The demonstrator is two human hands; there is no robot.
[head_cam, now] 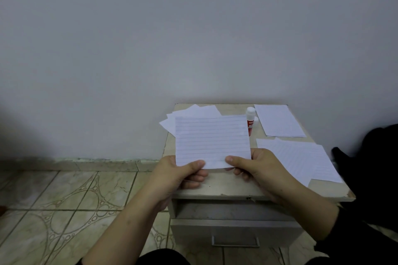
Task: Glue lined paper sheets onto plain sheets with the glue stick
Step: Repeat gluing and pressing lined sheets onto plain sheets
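Lined sheet (212, 139) held upright above cabinet (237, 188) front edge, pinched at bottom corners by left hand (183, 173) and right hand (257, 166). Light, floppy, creases easily; keep edge grip.

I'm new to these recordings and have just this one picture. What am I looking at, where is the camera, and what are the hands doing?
There is no machine here. The single picture comes from a camera worn on a person's head, looking forward and down, so the two arms reaching in from the bottom are that person's own.

The left hand and right hand together hold up a lined sheet by its lower edge, thumbs on the front.

Below is a small table with a drawer, set against a wall. On it stand a glue stick, partly hidden by the held sheet, a neat stack of paper at the far right, loose lined sheets nearer on the right, and fanned sheets at the far left.
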